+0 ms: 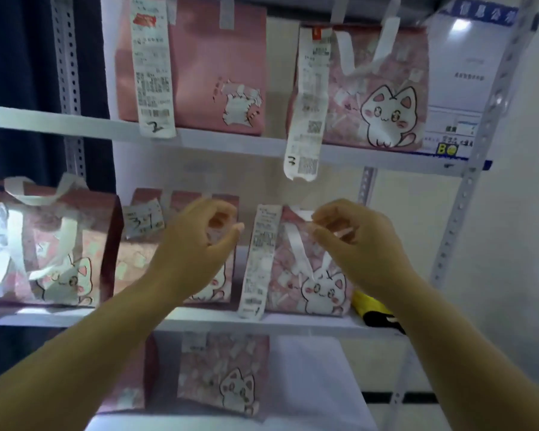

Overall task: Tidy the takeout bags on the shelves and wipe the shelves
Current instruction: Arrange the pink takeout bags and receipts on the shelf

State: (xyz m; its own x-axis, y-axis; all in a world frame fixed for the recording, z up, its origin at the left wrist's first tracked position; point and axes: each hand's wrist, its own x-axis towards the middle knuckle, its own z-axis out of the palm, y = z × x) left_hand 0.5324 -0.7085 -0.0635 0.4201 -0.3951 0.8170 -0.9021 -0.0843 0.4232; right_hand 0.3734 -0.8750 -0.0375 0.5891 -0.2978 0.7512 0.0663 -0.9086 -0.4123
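Several pink takeout bags with a white cat print stand on a white metal shelf rack. On the middle shelf (293, 321) are a left bag (44, 244), a centre bag (137, 259) and a right bag (293, 275) with a long receipt (257, 259). My left hand (199, 241) hovers in front of the centre bag with curled fingers, holding nothing. At the top edge of the right bag, near its white handle, my right hand (355, 241) is also curled and holds nothing that I can make out.
The upper shelf (231, 141) carries a plain pink bag (215, 57) and a cat bag (380, 98), each with a hanging receipt. Another bag (224, 374) stands on the shelf below. A yellow and black item (374, 309) lies at the middle shelf's right end. A perforated upright (467, 181) bounds the right side.
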